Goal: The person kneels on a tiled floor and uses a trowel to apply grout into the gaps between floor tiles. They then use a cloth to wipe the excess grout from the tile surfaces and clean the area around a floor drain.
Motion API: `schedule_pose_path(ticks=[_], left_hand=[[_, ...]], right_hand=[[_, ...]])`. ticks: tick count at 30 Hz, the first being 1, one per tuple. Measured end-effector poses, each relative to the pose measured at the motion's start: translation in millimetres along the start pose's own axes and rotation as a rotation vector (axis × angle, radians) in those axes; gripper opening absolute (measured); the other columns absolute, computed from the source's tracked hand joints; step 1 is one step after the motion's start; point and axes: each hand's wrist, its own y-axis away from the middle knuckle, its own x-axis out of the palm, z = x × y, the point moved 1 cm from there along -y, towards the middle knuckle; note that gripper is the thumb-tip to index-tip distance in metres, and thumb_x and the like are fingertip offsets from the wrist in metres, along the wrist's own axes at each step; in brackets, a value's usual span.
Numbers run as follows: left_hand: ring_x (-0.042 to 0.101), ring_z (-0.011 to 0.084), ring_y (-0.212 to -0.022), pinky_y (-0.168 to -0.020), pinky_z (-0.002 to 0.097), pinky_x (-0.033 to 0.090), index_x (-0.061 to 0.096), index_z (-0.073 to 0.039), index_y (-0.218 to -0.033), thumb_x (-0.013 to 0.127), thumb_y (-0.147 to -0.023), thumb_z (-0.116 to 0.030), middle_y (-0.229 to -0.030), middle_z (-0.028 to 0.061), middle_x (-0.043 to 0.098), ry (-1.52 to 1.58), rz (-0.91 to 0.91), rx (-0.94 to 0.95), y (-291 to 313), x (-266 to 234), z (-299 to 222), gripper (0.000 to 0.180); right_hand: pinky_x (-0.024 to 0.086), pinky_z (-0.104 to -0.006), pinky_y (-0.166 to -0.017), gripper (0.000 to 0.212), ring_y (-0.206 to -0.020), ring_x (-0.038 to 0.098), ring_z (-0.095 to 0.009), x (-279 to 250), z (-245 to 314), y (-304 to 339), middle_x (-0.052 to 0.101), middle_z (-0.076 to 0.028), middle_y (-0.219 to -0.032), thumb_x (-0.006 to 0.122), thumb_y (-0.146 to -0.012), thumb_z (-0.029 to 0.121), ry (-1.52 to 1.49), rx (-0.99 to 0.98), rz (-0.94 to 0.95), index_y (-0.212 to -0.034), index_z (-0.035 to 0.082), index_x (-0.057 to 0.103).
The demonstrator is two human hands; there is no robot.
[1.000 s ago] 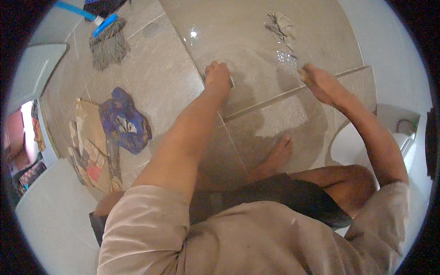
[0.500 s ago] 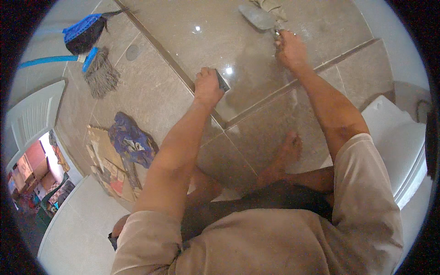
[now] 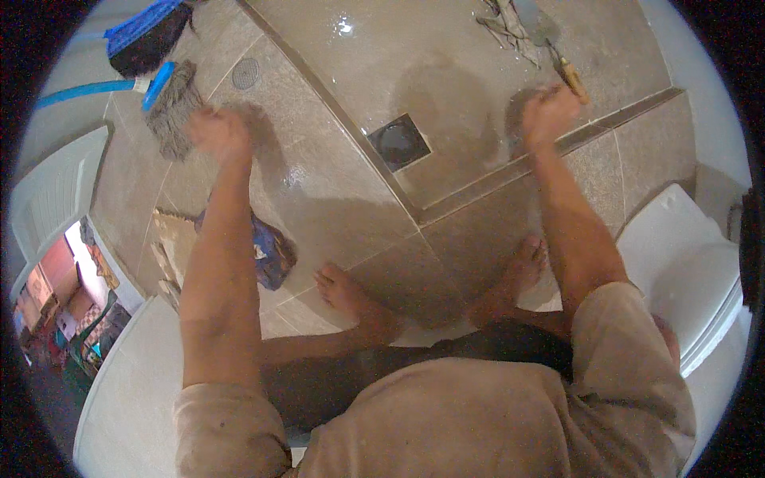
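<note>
My left hand (image 3: 221,134), smeared by motion, is over the floor next to the grey mop head (image 3: 177,107); whether it holds anything does not show. My right hand (image 3: 551,115) is low over the wet shower floor, its fingers blurred. Just beyond it lies a trowel with a yellowish wooden handle (image 3: 570,78); the handle looks free of the fingers. A crumpled greyish cloth (image 3: 508,32) partly overlaps the trowel's blade. Between my hands, near the shower kerb's corner, a dark square drain piece (image 3: 400,143) shows in the floor.
A raised kerb (image 3: 478,193) borders the wet shower floor. At left are a blue-handled mop, a blue and black broom (image 3: 147,40), a round floor drain (image 3: 245,73), cardboard (image 3: 171,239) and a purple-blue plastic bag (image 3: 273,255). A white toilet (image 3: 685,263) stands at right.
My left hand has left the dark square piece and swung left toward the mop. My right hand has come off the trowel's handle and sits nearer to me. The view has shifted slightly.
</note>
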Motion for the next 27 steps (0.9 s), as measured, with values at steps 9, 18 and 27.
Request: schedule_pose_path(ticks=[9,18,27], left_hand=[[0.055,0.0411,-0.122,-0.099,0.0562,0.047,0.053,0.010,-0.133,0.051,-0.098,-0.031,-0.135,0.0271,0.051,-0.488,0.413,-0.619,0.4,44.0,84.7,0.054],[0.053,0.0395,-0.124,-0.102,0.0553,0.041,0.046,0.003,-0.140,0.047,-0.104,-0.042,-0.135,0.0229,0.050,-0.381,-0.030,-0.998,0.4,52.8,29.7,0.058],[0.052,0.0395,-0.125,-0.103,0.0554,0.041,0.046,0.003,-0.140,0.047,-0.104,-0.043,-0.136,0.0229,0.050,-0.407,0.022,-0.949,0.1,75.6,40.2,0.059]], right_hand=[[0.050,-0.0522,-0.104,0.064,-0.122,0.058,-0.044,-26.2,162.4,175.8,0.051,-0.023,-0.137,0.082,-0.087,0.024,-0.382,-0.089,0.759,-0.141,0.006,0.053],[0.050,-0.0522,-0.105,0.081,-0.129,0.051,-0.047,-29.1,181.2,179.2,0.049,-0.029,-0.138,0.080,-0.090,0.037,-0.250,-0.146,0.664,-0.147,-0.007,0.041],[0.045,-0.0468,-0.111,0.085,-0.128,0.051,-0.043,-7.3,164.4,172.8,0.048,-0.028,-0.144,0.079,-0.089,0.037,-0.037,-0.545,0.795,-0.149,-0.009,0.040]])
